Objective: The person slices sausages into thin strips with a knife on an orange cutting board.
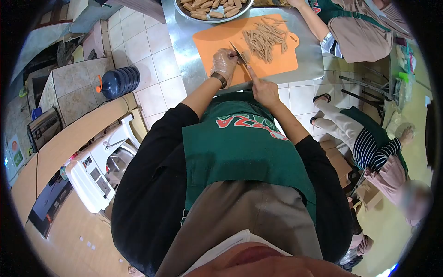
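My right hand (266,91) is closed around the handle of a knife (236,50), its index finger stretched along the top. The blade slants up and left across an orange cutting board (212,39). My left hand (224,63), in a clear plastic glove, is closed on the board just left of the blade. What its fingertips hold is hidden. A few cut pieces (245,57) lie right beside the blade. Farther right on the board is a pile of thin brown sausage strips (265,39). Behind the board stands a metal bowl (214,21) of short brown sausages (216,15).
The board rests on a metal table (180,46). At the table's right, a co-worker's arm (314,21) reaches toward a tray at the back. Another person (369,143) stands farther right. A blue water jug (121,82) and a white mixer (94,173) are on the left.
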The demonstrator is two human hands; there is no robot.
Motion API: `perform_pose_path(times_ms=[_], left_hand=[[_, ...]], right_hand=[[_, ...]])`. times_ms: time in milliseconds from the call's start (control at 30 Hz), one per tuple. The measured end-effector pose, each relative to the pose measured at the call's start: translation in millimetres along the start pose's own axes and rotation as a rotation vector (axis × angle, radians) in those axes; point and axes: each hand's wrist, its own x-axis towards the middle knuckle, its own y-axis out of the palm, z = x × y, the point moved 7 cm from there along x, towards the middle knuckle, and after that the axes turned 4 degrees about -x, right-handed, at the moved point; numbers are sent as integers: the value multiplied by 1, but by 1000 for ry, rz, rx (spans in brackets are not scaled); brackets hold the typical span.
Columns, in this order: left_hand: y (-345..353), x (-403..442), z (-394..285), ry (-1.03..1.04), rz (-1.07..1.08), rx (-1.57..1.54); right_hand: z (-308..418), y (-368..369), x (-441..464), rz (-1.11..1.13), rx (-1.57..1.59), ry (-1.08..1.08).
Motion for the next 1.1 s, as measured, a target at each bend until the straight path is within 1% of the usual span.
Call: perform_pose_path(times_ms=[100,200,267,400,500,567,667,800,867,900,967,1100], left_hand=[[-5,-3,-1,-3,-40,-18],[-3,-5,-6,44,-3,13],[-3,-5,-2,46,-47,0],[-15,-13,-17,-14,-53,-21],[-15,-16,-17,9,-41,-12],[-16,-16,-15,18,-56,-55],[-16,-15,-14,39,-73,-28],[-12,-16,-9,-24,-32,-72],[-18,-18,-18,48,-65,-22],[-20,-17,-17,50,-69,-20],[-18,-17,-14,94,-60,10],[-14,-16,-4,59,-48,-33]], right_hand=[[-1,6,7,13,26,0],[-2,13,21,-14,26,-13],[-3,12,25,-34,10,-17],[-8,4,7,30,36,35],[-7,0,1,18,38,55],[1,-2,4,8,49,9],[2,5,10,28,57,25],[3,15,23,8,53,14],[4,14,26,17,49,38],[5,11,22,13,49,34],[0,9,4,55,109,92],[1,1,-2,57,119,122]])
